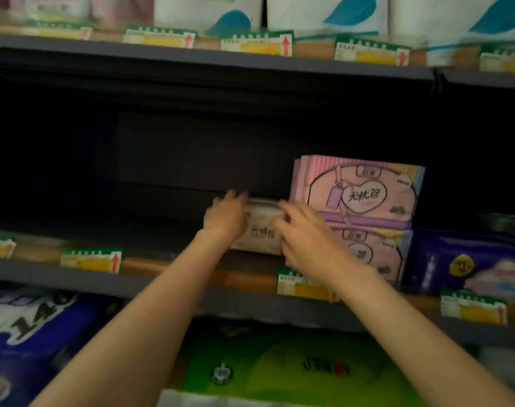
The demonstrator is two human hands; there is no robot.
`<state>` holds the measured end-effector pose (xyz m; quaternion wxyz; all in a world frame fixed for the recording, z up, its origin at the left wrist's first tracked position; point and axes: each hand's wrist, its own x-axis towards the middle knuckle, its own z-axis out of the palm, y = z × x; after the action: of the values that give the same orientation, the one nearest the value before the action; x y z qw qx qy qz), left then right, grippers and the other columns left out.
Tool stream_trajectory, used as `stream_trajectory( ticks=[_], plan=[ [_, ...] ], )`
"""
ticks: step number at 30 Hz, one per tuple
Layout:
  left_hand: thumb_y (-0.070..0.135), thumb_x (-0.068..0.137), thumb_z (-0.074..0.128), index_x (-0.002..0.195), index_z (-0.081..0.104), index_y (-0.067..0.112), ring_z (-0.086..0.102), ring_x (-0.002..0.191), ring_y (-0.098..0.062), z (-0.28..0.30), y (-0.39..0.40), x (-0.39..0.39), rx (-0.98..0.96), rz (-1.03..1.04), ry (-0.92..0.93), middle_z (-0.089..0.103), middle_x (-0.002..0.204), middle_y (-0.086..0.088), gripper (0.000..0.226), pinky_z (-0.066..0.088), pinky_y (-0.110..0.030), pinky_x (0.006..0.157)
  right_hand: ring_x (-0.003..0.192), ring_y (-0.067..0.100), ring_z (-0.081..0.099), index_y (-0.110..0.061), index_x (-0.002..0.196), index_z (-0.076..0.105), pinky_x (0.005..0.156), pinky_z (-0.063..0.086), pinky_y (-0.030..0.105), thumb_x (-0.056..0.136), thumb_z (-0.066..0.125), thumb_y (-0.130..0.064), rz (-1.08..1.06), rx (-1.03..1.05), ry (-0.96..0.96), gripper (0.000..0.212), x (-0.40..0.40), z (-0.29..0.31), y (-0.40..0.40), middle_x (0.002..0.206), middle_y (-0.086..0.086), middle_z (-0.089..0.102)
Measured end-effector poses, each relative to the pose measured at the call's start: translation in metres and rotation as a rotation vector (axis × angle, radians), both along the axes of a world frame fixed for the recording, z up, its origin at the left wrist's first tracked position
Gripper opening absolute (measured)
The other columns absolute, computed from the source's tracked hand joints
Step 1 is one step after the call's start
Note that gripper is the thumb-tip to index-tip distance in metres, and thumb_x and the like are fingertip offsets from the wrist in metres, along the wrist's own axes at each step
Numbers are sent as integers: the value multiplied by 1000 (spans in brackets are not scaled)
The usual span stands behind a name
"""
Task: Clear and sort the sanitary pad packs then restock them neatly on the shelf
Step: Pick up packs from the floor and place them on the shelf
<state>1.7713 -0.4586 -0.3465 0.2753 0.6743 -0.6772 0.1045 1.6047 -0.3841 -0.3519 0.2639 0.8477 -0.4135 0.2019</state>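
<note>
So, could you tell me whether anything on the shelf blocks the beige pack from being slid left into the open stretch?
Nothing visible does. The beige pack, held between the left hand and right hand, has dark bare shelf to its left; the pink packs stand on its right.

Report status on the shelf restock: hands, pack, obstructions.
Left hand and right hand grip beige pack on middle shelf. Pink packs stacked alongside, right. Nothing blocking.

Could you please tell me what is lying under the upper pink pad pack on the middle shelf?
Under the upper pink pack lies a second pink pack of matching design. The right hand covers its left part, and whatever lies behind both is hidden.
</note>
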Motion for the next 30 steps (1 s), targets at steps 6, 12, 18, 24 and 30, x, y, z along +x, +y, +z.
stream_trajectory(
  ticks=[6, 12, 18, 24, 30],
  plan=[
    [8, 79, 49, 109, 61, 7, 50, 99, -26, -89, 121, -5, -588, -337, 92, 55, 112, -13, 32, 38, -36, 82, 92, 35, 57, 0, 98, 66, 83, 45, 41, 83, 45, -10, 261, -88, -196, 27, -40, -90, 52, 100, 17, 63],
    [6, 75, 48, 90, 63, 5, 46, 89, -24, -260, 183, -5, -293, -495, 28, 60, 97, -15, 21, 33, -33, 73, 81, 31, 58, -5, 86, 67, 69, 50, 37, 74, 49, -12, 337, 213, 66, 23, -45, -235, 84, 87, 13, 64],
    [18, 71, 44, 94, 56, 17, 45, 87, -21, -395, 223, -8, 99, -483, -47, 57, 97, -5, 26, 46, -36, 63, 117, 27, 48, -9, 129, 50, 95, 40, 37, 92, 47, -7, 187, 814, 452, 37, -63, -378, 109, 127, 10, 51],
    [16, 67, 43, 85, 68, 12, 61, 75, -30, -460, 224, -13, 337, -396, -100, 63, 88, -8, 31, 48, -36, 53, 140, 29, 24, -12, 146, 27, 112, 27, 38, 96, 36, 0, -48, 1089, 368, 51, -70, -467, 122, 155, 8, 19],
    [8, 52, 57, 80, 71, 11, 62, 66, -31, -499, 232, -20, 533, -398, -84, 64, 82, -10, 32, 50, -39, 52, 144, 38, 7, -17, 151, -6, 111, 29, 42, 94, 36, 11, -281, 1283, 267, 76, -67, -523, 128, 156, 16, -17]
  ],
)
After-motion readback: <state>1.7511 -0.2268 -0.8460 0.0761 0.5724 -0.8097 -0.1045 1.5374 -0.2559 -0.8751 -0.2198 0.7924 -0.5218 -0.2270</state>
